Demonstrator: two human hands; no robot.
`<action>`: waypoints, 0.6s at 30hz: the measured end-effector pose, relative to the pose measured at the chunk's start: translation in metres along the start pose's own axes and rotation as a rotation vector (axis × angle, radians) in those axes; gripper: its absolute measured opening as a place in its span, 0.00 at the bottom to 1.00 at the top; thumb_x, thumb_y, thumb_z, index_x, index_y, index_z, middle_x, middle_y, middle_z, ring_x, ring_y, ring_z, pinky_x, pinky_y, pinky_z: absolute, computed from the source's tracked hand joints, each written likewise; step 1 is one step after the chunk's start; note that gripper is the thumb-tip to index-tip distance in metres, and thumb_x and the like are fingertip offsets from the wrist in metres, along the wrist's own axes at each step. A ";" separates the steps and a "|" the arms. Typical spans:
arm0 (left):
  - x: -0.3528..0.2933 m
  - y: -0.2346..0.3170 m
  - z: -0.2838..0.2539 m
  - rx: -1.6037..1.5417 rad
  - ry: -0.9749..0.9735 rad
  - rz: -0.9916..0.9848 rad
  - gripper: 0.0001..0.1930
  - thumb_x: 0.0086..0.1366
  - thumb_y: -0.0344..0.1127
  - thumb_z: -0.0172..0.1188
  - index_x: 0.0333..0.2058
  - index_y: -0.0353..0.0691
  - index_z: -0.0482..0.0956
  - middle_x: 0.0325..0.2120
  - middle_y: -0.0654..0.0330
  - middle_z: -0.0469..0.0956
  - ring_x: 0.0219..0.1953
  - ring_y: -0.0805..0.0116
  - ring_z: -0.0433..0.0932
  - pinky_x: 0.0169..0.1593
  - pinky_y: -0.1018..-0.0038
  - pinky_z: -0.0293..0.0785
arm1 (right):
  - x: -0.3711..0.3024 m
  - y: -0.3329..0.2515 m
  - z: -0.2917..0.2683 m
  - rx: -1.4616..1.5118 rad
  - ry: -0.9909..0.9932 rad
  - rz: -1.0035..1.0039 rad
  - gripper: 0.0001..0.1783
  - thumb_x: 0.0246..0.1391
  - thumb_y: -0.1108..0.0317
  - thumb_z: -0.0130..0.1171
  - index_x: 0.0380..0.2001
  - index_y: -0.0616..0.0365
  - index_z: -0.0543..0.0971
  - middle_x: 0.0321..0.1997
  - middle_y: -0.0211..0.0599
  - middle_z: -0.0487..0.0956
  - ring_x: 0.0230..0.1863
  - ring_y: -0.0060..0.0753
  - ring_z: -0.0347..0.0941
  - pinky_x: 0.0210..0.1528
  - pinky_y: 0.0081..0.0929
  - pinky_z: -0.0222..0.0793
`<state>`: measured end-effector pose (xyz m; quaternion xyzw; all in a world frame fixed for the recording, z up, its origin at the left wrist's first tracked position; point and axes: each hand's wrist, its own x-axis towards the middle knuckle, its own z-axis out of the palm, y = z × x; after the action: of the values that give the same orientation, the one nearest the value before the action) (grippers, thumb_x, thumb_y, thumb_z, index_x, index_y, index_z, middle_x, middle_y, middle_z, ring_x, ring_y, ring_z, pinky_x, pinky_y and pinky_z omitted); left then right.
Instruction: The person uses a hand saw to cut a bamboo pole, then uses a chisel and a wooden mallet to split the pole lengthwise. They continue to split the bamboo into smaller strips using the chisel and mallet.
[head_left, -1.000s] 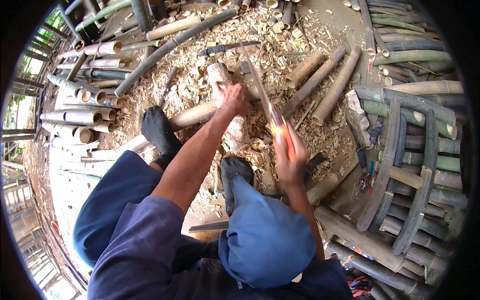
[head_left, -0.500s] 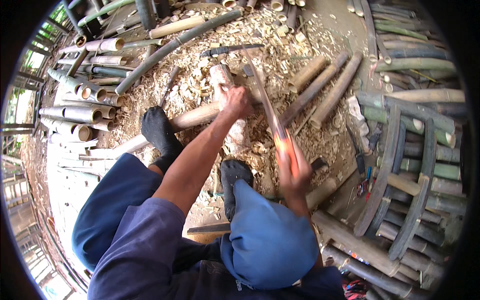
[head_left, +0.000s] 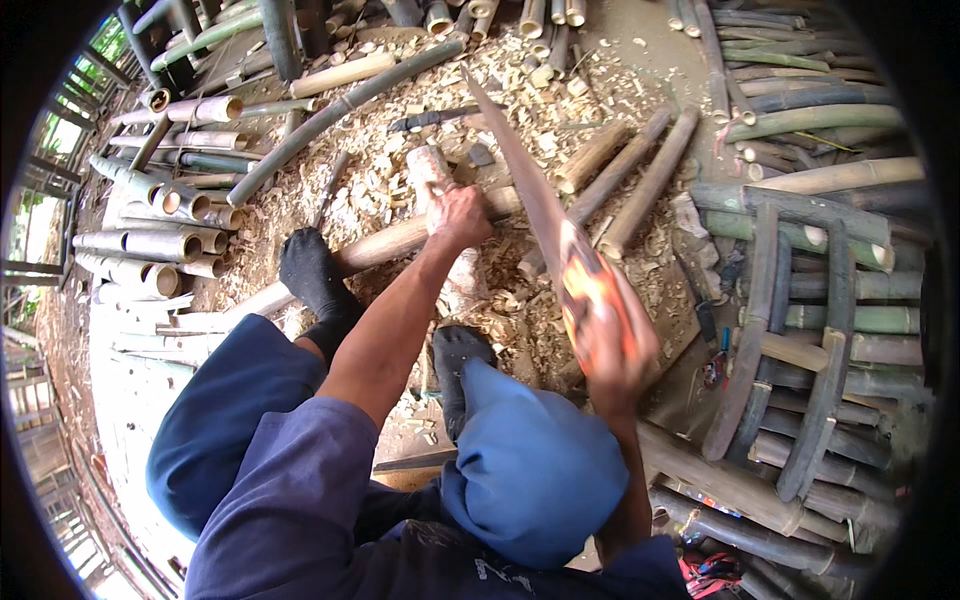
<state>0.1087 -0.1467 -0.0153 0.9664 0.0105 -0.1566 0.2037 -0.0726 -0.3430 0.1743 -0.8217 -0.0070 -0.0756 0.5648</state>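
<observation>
A bamboo pole [head_left: 395, 240] lies slantwise over a short pale log [head_left: 428, 168]. My left hand [head_left: 460, 217] is closed around the pole near its right end, above the log. My right hand [head_left: 628, 345] grips the orange and black handle of a hand saw [head_left: 530, 185]. Its long blade points away and to the left, with the broad side showing, just right of the pole's end. Whether blade and pole touch, I cannot tell. My left foot in a black sock [head_left: 315, 272] rests against the pole; the other sock [head_left: 462, 355] is near the log's close end.
Wood chips [head_left: 390, 95] cover the ground. A dark-handled blade [head_left: 435, 118] lies beyond the log. Several bamboo pieces [head_left: 650, 185] lie to the right, beside a ladder-like bamboo frame [head_left: 770, 330] and stacked poles. Cut bamboo tubes [head_left: 150, 243] are piled at left.
My right hand has moved right with the saw, and the blade has turned to show more of its broad side. My left hand keeps its grip on the pole. The view has shifted slightly.
</observation>
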 end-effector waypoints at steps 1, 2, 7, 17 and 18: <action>0.000 -0.005 0.002 -0.022 0.047 0.016 0.25 0.48 0.45 0.75 0.44 0.39 0.85 0.49 0.47 0.83 0.61 0.51 0.76 0.74 0.34 0.43 | -0.021 -0.015 -0.028 -0.018 0.038 0.040 0.28 0.66 0.61 0.53 0.61 0.73 0.74 0.36 0.38 0.82 0.33 0.23 0.75 0.38 0.26 0.73; 0.018 -0.044 0.003 -0.117 -0.066 -0.043 0.33 0.45 0.49 0.79 0.49 0.39 0.83 0.51 0.47 0.83 0.62 0.49 0.75 0.74 0.37 0.49 | -0.044 -0.022 -0.037 0.019 0.078 0.057 0.29 0.65 0.59 0.54 0.60 0.73 0.75 0.35 0.37 0.82 0.33 0.23 0.75 0.38 0.26 0.73; 0.009 -0.054 -0.052 -0.443 -0.293 0.215 0.48 0.48 0.55 0.80 0.64 0.40 0.71 0.65 0.49 0.70 0.67 0.47 0.67 0.73 0.49 0.59 | -0.151 -0.019 -0.121 -0.283 0.393 0.002 0.29 0.64 0.58 0.56 0.59 0.72 0.77 0.40 0.39 0.84 0.38 0.27 0.79 0.45 0.28 0.74; -0.039 -0.181 -0.370 0.262 -0.076 0.080 0.26 0.47 0.49 0.79 0.40 0.35 0.88 0.44 0.47 0.83 0.49 0.53 0.80 0.54 0.60 0.76 | -0.188 0.022 -0.180 -0.265 0.434 0.182 0.17 0.63 0.64 0.65 0.50 0.62 0.82 0.31 0.28 0.80 0.25 0.16 0.73 0.25 0.20 0.69; -0.054 -0.156 -0.395 0.437 -0.129 0.035 0.28 0.46 0.49 0.79 0.42 0.35 0.87 0.47 0.45 0.82 0.51 0.52 0.79 0.56 0.59 0.74 | -0.180 0.020 -0.185 -0.267 0.427 0.209 0.17 0.63 0.62 0.65 0.50 0.61 0.82 0.30 0.27 0.80 0.25 0.17 0.73 0.25 0.20 0.69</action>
<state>0.1617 0.1555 0.2832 0.9755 -0.0535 -0.2131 -0.0077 -0.2697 -0.5088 0.1965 -0.8506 0.2072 -0.1886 0.4450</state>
